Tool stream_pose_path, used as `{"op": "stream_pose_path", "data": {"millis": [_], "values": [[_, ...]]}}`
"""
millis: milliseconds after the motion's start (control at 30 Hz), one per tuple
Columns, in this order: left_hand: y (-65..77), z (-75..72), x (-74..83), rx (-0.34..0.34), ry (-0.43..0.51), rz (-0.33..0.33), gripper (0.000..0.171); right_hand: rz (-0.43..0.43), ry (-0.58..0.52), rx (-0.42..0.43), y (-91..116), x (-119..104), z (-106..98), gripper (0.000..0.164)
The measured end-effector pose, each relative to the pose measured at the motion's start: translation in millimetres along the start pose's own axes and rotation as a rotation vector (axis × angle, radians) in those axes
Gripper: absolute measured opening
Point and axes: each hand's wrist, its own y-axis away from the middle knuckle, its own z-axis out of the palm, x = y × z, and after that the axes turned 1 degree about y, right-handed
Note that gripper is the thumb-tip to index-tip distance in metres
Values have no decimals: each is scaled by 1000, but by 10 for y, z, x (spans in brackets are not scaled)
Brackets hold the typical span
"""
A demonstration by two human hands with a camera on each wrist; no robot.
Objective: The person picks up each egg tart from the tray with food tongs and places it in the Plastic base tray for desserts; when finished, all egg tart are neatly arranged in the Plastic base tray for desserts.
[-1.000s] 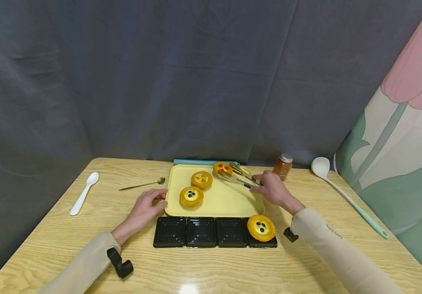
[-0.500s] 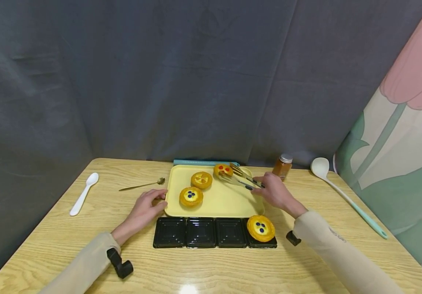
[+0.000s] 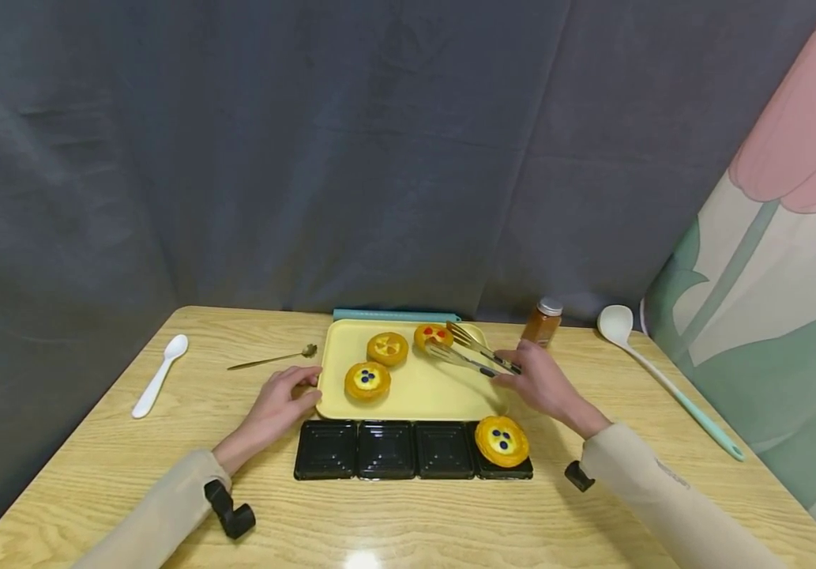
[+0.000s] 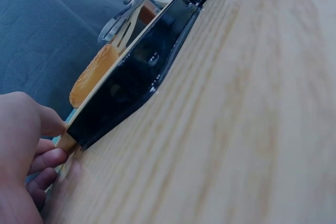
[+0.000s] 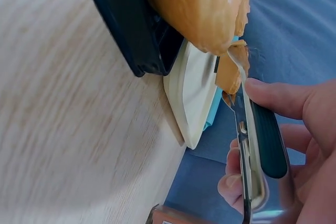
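My left hand (image 3: 276, 405) pinches the left edge of a pale yellow tray (image 3: 436, 399), thumb above and fingers beneath in the left wrist view. In my right hand (image 3: 543, 383) is a pair of serving tongs (image 5: 266, 140), with metal ends around or against a red-topped tart (image 3: 434, 337) at the tray's back; how firmly they grip it cannot be seen. A plain yellow-topped tart (image 3: 388, 348) and a blueberry-topped tart (image 3: 368, 382) lie on the tray's left half. Another blueberry-topped tart (image 3: 502, 442) sits in the rightmost compartment of a black sectioned tray (image 3: 387, 450).
A white spoon (image 3: 159, 379) and a thin gold-coloured spoon (image 3: 271, 361) lie at left. A brown jar with a silver lid (image 3: 543, 324) stands at back right, beside a long white-and-mint ladle (image 3: 652, 371). A teal flat-edged thing (image 3: 396, 315) lies behind the yellow tray.
The right hand and tongs have drawn slightly back towards me and to the right, and the red-topped tart has shifted slightly the same way. My left hand keeps its place.
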Motion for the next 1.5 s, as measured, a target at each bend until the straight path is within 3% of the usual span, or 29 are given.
{"op": "stream_pose_path", "data": {"millis": [900,1500], "values": [[0,4,2,15,0,11,44,74,-115,-11,759,-213,-289,52],[-6,6,18,14,-8,13,45,137,-132,-58,1220,-390,-285,51]]}}
